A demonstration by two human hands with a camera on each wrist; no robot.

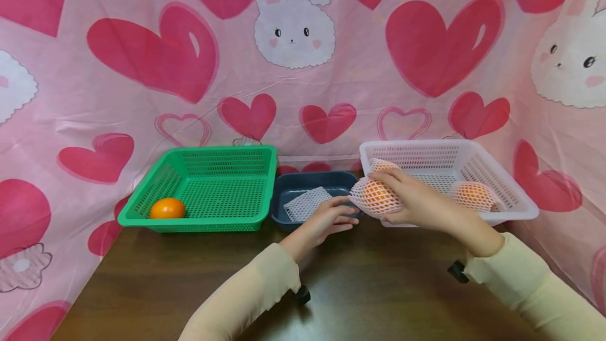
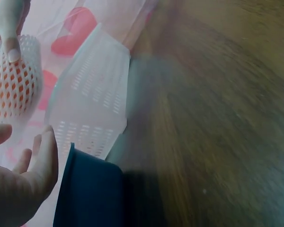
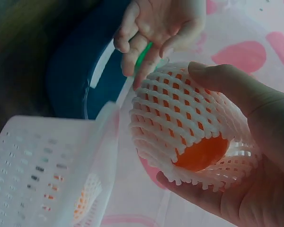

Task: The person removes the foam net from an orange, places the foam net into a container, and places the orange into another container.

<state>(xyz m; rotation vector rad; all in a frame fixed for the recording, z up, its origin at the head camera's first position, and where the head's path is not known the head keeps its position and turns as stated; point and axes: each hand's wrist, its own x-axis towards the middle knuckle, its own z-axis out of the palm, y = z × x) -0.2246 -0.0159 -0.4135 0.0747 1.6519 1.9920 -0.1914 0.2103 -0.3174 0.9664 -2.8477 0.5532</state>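
Observation:
My right hand grips an orange in a white foam net, held over the left front corner of the white basket. In the right wrist view, bare orange peel shows through the net's open end, with my thumb and fingers on either side. My left hand is just left of it, fingers loosely spread and nothing in them, over the right side of the dark blue tray. A flattened foam net lies in that tray. Two more netted oranges show in the white basket, one at the right, another partly hidden behind my held one.
At the left stands a green basket with one unwrapped orange in its front left corner. The baskets and tray sit in a row along the back of the brown wooden table. A pink heart-and-rabbit cloth hangs behind them.

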